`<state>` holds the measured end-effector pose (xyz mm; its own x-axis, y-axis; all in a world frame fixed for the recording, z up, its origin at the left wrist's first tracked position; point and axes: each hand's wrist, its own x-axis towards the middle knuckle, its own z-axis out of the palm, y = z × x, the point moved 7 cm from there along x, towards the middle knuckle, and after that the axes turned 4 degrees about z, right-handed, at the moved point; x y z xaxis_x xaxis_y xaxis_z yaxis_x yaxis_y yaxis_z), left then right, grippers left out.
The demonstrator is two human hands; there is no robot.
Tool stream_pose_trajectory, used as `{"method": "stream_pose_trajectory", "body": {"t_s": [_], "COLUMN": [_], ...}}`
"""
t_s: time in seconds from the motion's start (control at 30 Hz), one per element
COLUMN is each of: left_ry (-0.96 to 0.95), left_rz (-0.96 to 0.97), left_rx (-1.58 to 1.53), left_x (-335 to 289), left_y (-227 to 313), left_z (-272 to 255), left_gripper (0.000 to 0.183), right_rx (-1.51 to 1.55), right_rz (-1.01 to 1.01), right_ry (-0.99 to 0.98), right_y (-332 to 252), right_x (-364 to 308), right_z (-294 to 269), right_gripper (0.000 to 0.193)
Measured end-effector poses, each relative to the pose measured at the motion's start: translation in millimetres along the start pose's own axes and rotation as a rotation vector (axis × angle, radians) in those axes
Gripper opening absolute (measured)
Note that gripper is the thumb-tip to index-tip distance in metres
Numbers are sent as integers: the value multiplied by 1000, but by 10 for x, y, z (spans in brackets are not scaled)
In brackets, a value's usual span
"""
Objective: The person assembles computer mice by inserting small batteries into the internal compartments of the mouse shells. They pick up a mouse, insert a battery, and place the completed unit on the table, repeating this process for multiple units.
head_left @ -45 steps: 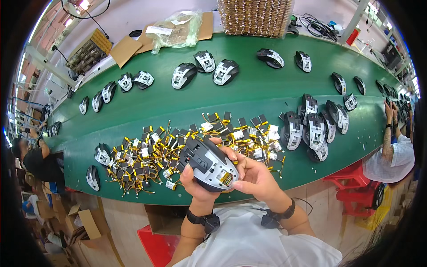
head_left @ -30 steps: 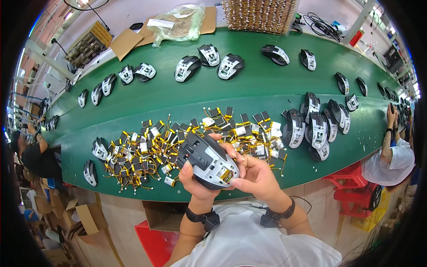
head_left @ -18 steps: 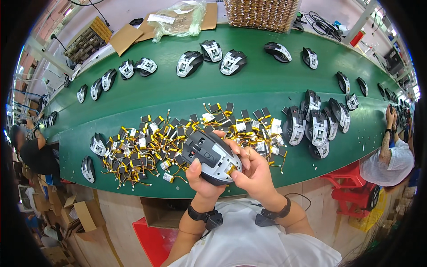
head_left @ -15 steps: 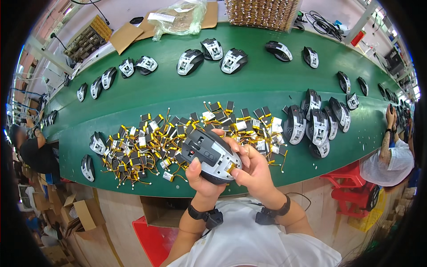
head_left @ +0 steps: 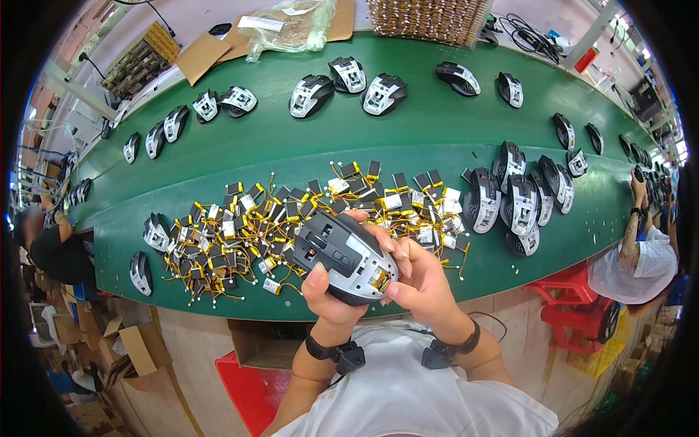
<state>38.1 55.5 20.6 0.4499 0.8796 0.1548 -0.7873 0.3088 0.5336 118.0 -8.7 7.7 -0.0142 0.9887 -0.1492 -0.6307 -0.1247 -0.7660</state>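
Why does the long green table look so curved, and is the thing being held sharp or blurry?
Head view: the fisheye lens likely bends the long green tabletop; head view, centre: the black-and-silver plastic computer mouse, between bare left hand and bare right hand, looks fairly sharp; head view, far left: the person in black clothing appears small and indistinct.

Held mouse [head_left: 345,259]: black, silver-grey; table [head_left: 306,153]: green; battery pile [head_left: 218,261]: black, white, yellow.

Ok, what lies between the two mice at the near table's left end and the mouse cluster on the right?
In the head view, a heap of small wired batteries lies between them; the held mouse hides part of it.
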Motion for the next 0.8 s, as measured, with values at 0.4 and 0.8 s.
{"method": "stream_pose_trajectory", "body": {"t_s": [0.4, 0.8], "left_ry": [23, -49], "left_rz": [-30, -15], "left_rx": [-95, -40], "left_x": [25, 17], "left_y": [26, 18], "left_z": [-27, -43], "left_gripper": [84, 84], "right_rx": [-83, -8], "right_rz": [14, 89], "right_ry": [23, 23], "right_y": [15, 34], "right_x": [5, 95], "right_z": [10, -12], "right_gripper": [34, 38]}}
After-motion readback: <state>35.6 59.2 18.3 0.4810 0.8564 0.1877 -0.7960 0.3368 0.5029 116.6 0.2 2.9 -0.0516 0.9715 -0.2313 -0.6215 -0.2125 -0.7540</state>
